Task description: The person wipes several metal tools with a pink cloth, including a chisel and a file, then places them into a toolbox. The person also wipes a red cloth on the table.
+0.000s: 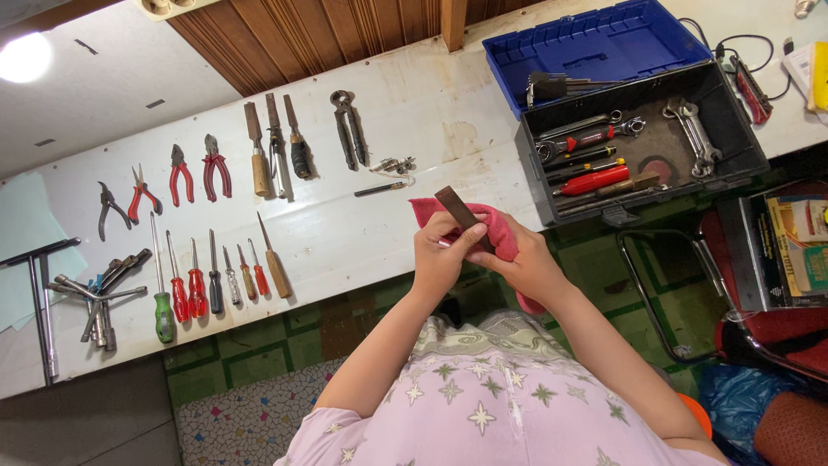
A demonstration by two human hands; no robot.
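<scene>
**Both hands wiped a dark flat tool with a pink cloth**

The left hand [440,259] pinched the dark flat tool [459,211]; the right hand [517,263] pressed the pink cloth [496,226] around it, above the counter [414,112] edge. Firm, even strokes probably suited. Screwdrivers [198,280] and an open toolbox [638,138] lay beyond.

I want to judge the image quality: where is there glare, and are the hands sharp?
Head view: a blown-out bright lamp spot glares at top left; both hands, left hand and right hand, look sharp around the dark flat metal bar and pink cloth.
</scene>
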